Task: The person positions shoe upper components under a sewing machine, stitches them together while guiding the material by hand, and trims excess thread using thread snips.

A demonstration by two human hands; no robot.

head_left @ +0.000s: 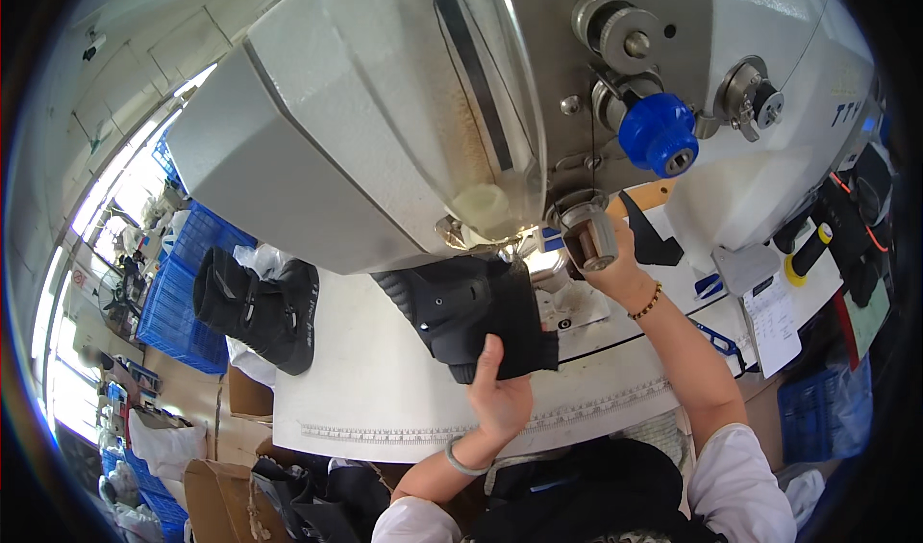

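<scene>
Pinching the black sewn piece (pixel 481 317) by its lower part, the left hand (pixel 502 404) has its thumb laid flat on top and its other fingers mostly hidden beneath — a narrow hold. That piece lies in front of the sewing machine (pixel 356 110), its upper edge just below the machine's head, the rest over the white tabletop (pixel 346 379). The right hand (pixel 620 254) is raised beside the needle area, partly hidden behind a metal cylinder (pixel 588 238); whether it grips anything, I cannot tell.

Dark blue lettering marks the machine's right side, pale characters run along a black boot (pixel 260 307), and handwriting fills a white paper (pixel 772 322) at the right. A measuring scale (pixel 461 434) with small numerals follows the tabletop's front edge, bowed by the lens; the left wrist crosses above it.

Open white surface stretches between the black piece and the boot by the left edge, and a band of it runs down to the scale. Room is tighter on the right — the forearm passes near blue snips (pixel 709 286) and a blue tool (pixel 719 343), with a black-and-yellow thread spool (pixel 810 254) beyond.
</scene>
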